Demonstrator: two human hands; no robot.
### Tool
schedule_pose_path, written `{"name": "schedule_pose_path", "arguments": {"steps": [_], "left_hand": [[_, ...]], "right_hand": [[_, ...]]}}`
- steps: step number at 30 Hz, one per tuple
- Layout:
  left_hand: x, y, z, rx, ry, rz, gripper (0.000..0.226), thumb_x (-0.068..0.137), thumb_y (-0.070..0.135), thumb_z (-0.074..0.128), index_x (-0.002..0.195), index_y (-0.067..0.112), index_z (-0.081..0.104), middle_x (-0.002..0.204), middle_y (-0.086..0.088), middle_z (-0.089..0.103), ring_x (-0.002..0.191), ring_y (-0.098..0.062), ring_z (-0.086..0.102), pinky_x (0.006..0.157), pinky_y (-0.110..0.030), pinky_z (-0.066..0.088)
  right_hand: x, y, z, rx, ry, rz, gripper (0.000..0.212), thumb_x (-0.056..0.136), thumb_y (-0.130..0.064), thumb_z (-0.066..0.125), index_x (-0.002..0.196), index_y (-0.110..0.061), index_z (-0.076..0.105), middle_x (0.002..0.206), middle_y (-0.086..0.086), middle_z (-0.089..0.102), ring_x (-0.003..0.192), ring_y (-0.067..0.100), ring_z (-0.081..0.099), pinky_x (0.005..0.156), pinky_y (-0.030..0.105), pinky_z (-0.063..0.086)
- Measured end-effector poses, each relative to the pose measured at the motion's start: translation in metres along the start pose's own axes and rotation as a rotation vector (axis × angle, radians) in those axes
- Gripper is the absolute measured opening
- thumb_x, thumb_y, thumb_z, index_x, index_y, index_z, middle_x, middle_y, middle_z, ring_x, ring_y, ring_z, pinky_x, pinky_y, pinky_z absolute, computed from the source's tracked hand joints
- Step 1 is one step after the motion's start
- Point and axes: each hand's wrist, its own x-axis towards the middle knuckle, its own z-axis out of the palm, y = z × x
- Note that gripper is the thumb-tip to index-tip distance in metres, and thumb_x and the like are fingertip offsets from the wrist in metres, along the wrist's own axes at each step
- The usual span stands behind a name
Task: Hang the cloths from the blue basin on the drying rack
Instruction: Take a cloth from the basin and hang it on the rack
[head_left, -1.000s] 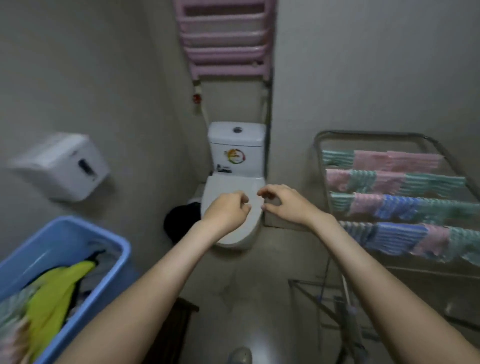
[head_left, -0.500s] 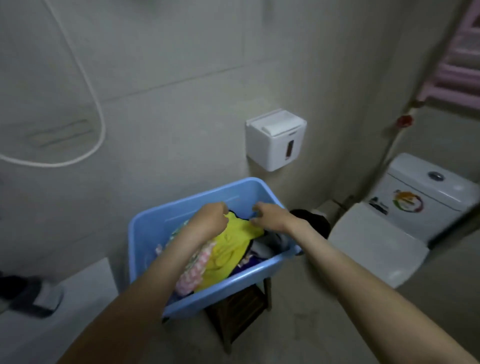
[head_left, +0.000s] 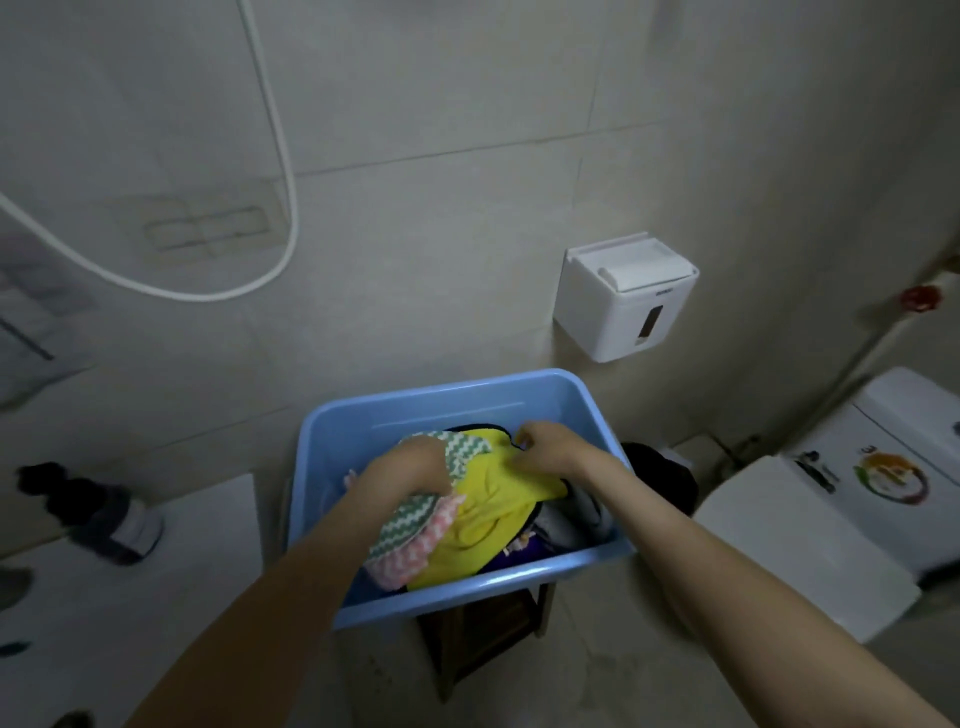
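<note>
The blue basin (head_left: 363, 415) stands on a dark wooden stool (head_left: 483, 634) below the wall, filled with a heap of cloths. On top lie a yellow cloth (head_left: 493, 509) and a green and pink zigzag cloth (head_left: 410, 535). My left hand (head_left: 405, 467) is inside the basin with fingers curled down into the zigzag cloth. My right hand (head_left: 545, 447) pinches the far edge of the yellow cloth. Grey and purple cloths (head_left: 561, 525) lie under my right forearm. The drying rack is out of view.
A white paper dispenser (head_left: 623, 296) hangs on the wall above the basin. The toilet (head_left: 831, 519) stands to the right, a black bin (head_left: 660, 473) between it and the basin. A white ledge with a dark bottle (head_left: 104, 514) lies to the left. A shower hose (head_left: 249, 249) loops across the wall.
My view swung left from the toilet and drying rack to the basin. Both hands moved from mid-air into the basin and took hold of the cloths.
</note>
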Motion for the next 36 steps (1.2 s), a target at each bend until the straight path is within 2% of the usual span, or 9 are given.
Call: {"name": "schedule_pose_path", "arguments": {"steps": [2,5,10,14,20,22,26,31,36], "left_hand": [[-0.001,-0.002,-0.001,-0.054,0.056,-0.028,0.028,0.097,0.013,0.04,0.094,-0.006,0.061,0.08,-0.015,0.054,0.076,-0.028,0.055,0.072,-0.038,0.045],[-0.009,-0.004,-0.007,-0.119,0.158,-0.04,0.033,0.099,0.01,0.033,0.071,0.004,0.049,0.071,-0.017,0.045,0.061,-0.024,0.045,0.054,-0.031,0.036],[-0.024,-0.013,-0.024,-0.381,0.383,0.045,0.027,0.096,0.01,0.037,0.07,0.016,0.04,0.073,-0.01,0.05,0.065,-0.022,0.044,0.061,-0.033,0.032],[-0.032,-0.019,-0.037,-0.732,0.538,0.018,0.019,0.089,0.004,0.039,0.077,0.016,0.047,0.064,-0.008,0.059,0.056,-0.02,0.052,0.058,-0.029,0.041],[-0.034,-0.014,-0.05,-1.097,0.631,0.02,0.028,0.089,0.037,0.055,0.097,0.013,0.043,0.089,-0.01,0.059,0.083,-0.029,0.064,0.084,-0.046,0.055],[-0.039,-0.008,-0.054,-1.046,0.587,0.049,0.05,0.081,0.054,0.061,0.109,0.017,0.04,0.103,-0.005,0.057,0.096,-0.025,0.062,0.088,-0.042,0.052],[-0.044,-0.002,-0.056,-0.748,0.641,0.048,0.035,0.092,0.028,0.058,0.12,0.011,0.046,0.116,-0.008,0.058,0.104,-0.025,0.056,0.083,-0.034,0.046],[-0.048,-0.003,-0.061,-0.678,0.717,0.042,0.017,0.094,0.013,0.049,0.106,0.009,0.061,0.106,-0.011,0.064,0.097,-0.027,0.058,0.073,-0.029,0.04],[-0.05,0.004,-0.067,-0.673,0.76,0.01,0.014,0.09,0.01,0.045,0.089,0.011,0.059,0.093,-0.01,0.063,0.091,-0.029,0.057,0.07,-0.03,0.038]], "right_hand": [[0.001,-0.013,-0.001,0.039,0.003,-0.112,0.021,0.091,-0.018,0.057,0.11,-0.008,0.055,0.102,0.002,0.048,0.092,0.019,0.046,0.075,0.026,0.035],[0.002,-0.028,-0.001,0.083,-0.01,-0.226,0.029,0.092,-0.014,0.057,0.119,-0.007,0.055,0.115,0.008,0.056,0.1,0.023,0.052,0.082,0.029,0.039],[0.001,-0.048,-0.001,0.238,-0.067,-0.381,0.051,0.091,-0.006,0.057,0.14,-0.015,0.043,0.141,0.001,0.044,0.122,0.013,0.046,0.088,0.018,0.037],[-0.005,-0.057,-0.011,0.253,0.059,-0.431,0.023,0.096,-0.016,0.053,0.114,-0.007,0.062,0.105,0.012,0.064,0.077,0.01,0.05,0.064,0.018,0.036],[-0.006,-0.063,-0.033,0.338,0.193,-0.483,0.032,0.097,-0.029,0.049,0.067,-0.021,0.046,0.06,-0.002,0.039,0.058,0.011,0.035,0.061,0.033,0.029],[-0.008,-0.067,-0.041,0.342,0.239,-0.496,0.03,0.098,-0.028,0.048,0.07,-0.017,0.053,0.058,-0.004,0.039,0.054,0.008,0.035,0.058,0.032,0.029],[-0.013,-0.068,-0.055,0.371,0.27,-0.521,0.019,0.097,-0.016,0.049,0.083,-0.01,0.061,0.064,-0.006,0.05,0.059,0.002,0.042,0.061,0.025,0.034],[-0.02,-0.057,-0.061,0.528,0.141,-0.517,0.007,0.094,-0.007,0.055,0.091,-0.01,0.061,0.075,-0.003,0.059,0.069,-0.001,0.054,0.068,0.015,0.043],[-0.018,-0.045,-0.056,0.344,0.045,-0.442,0.011,0.091,-0.008,0.06,0.08,-0.01,0.059,0.072,0.0,0.054,0.069,0.004,0.048,0.068,0.02,0.039]]}}
